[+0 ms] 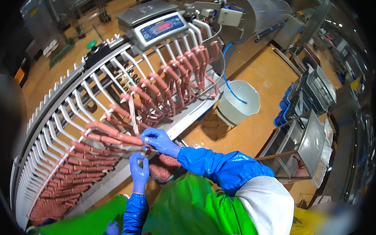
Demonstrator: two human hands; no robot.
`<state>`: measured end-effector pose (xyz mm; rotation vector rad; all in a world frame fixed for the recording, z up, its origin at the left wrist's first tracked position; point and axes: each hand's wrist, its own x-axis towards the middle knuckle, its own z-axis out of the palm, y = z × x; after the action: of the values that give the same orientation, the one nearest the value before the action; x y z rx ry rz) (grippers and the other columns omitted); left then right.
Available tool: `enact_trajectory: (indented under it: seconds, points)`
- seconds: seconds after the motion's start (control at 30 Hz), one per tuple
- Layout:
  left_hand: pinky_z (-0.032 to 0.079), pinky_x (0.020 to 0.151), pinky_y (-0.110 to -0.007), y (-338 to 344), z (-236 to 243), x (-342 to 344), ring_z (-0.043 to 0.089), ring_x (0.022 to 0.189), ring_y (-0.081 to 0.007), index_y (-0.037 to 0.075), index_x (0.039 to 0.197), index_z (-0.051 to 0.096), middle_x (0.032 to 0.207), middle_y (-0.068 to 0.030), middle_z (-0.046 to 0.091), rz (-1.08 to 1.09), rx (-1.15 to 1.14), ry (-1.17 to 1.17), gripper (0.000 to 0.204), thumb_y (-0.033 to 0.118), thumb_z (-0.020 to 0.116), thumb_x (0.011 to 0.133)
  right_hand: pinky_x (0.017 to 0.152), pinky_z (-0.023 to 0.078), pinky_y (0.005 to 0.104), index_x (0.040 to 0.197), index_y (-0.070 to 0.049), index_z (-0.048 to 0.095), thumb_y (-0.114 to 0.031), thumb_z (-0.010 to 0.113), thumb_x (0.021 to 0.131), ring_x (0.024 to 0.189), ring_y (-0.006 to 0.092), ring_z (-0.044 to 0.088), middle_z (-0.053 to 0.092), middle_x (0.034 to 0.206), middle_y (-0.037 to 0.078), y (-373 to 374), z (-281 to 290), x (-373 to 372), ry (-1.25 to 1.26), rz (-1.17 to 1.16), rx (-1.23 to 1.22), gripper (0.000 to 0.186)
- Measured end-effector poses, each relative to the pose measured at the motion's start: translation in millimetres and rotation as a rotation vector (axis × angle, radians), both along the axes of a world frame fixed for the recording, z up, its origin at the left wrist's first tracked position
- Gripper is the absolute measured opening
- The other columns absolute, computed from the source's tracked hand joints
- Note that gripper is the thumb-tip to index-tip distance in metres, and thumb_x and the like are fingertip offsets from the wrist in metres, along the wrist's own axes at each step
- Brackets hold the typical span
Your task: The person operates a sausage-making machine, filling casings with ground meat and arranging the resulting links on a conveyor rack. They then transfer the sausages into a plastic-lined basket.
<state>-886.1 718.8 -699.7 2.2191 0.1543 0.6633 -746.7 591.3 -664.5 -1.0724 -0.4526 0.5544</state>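
- The end of a pink sausage link (pixel 130 139) is being pinched right now by the gloved right hand (pixel 159 142), fingers closed.
- The left hand (pixel 139 172) is held just below, fingers curled; whether anything is gripped cannot be told.
- Directly above the right hand, a limp, pale casing strand (pixel 132 113) is hung, partly screening the linked sausages (pixel 169 82) behind.
- Left of both hands, smooth, plump chains are draped from bent white hooks (pixel 96 86) along a curved rail.
- Just beneath the right hand, coarse red meat (pixel 164 165) is seen heaped.
- Farther above it, a flat steel-topped scale (pixel 159 26) is set.
- Off to its right are placed a round white bucket (pixel 242 102), stacked plastic crates (pixel 308 91) and a metal cart (pixel 298 146).
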Motion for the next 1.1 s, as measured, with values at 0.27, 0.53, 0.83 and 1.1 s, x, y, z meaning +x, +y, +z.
enact_trajectory:
  seconds: [0.27,0.53,0.83,1.1]
  points:
    - [0.047,0.062,-0.038,2.2,17.0,-56.9,0.06,0.068,-0.0285,0.006,0.083,0.062,0.077,-0.0107,0.061,0.069,0.123,0.254,0.017,0.016,0.075,0.08,0.088,0.046,0.0356,0.091,-0.001,0.07,-0.015,0.07,0.086,0.101,0.0216,0.056,0.057,0.097,0.01,12.5,-20.3,-48.0,-0.449,0.457,-0.288,0.015]
    - [0.044,0.055,-0.027,80.7,-107.1,-157.4,0.051,0.056,-0.0098,0.004,0.083,0.061,0.07,0.0001,0.056,0.76,-0.993,0.41,0.028,0.028,0.059,0.096,0.1,0.043,0.0385,0.119,-0.002,0.06,-0.01,0.066,0.089,0.113,0.0267,0.057,0.06,0.115,0.013,74.8,23.7,-54.1,-0.475,0.132,-0.175,0.032]
    - [0.041,0.104,-0.035,95.5,29.7,-29.8,0.055,0.116,-0.018,-0.001,0.122,0.058,0.123,-0.009,0.058,0.128,-0.718,-0.097,0.03,0.018,0.045,0.104,0.062,0.046,0.0362,0.091,0.002,0.066,-0.046,0.054,0.094,0.064,0.0236,0.059,0.054,0.061,0.009,179.6,89.2,2.4,-0.523,0.126,-0.477,0.05]
    - [0.033,0.111,-0.054,63.7,123.5,86.0,0.049,0.126,-0.0381,0.005,0.137,0.047,0.14,-0.0194,0.048,-0.66,-2.11,-0.486,0.091,0.079,0.046,0.083,0.051,0.042,0.031,0.068,-0.002,0.055,-0.037,0.04,0.102,0.048,0.0209,0.049,0.054,0.057,0.014,40.8,115.7,-18.2,0.395,0.571,0.201,0.051]
